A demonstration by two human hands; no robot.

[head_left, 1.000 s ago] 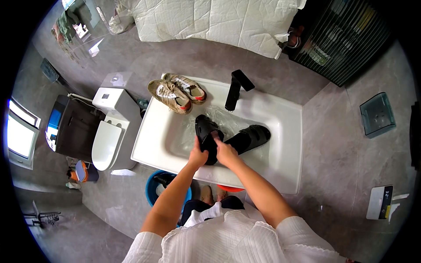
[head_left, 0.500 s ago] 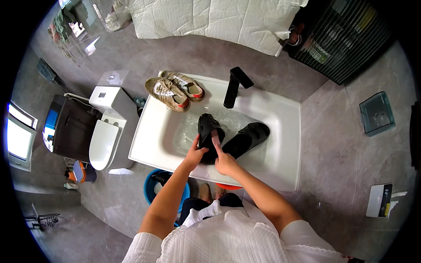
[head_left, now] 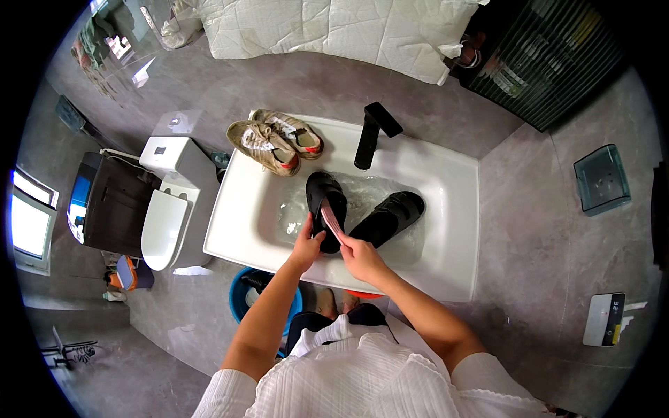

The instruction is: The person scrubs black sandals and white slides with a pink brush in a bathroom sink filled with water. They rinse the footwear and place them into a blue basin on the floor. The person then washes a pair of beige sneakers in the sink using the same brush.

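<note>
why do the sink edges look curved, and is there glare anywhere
Head view: fisheye distortion bows the white sink rim and blackens the corners; the window at far left is blown out; water around the black slipper shows soft reflections; centre stays sharp.

A home bathroom: white sink [head_left: 456, 268], black tap [head_left: 371, 132], toilet [head_left: 167, 209]

Grey marble-look floor [head_left: 557, 244] throughout. White toilet [head_left: 167, 209] left, beside a dark cabinet [head_left: 104, 205]. Bright window [head_left: 28, 226] at far left. White quilt [head_left: 334, 31] above; dark slatted rack [head_left: 550, 63] upper right.
</note>
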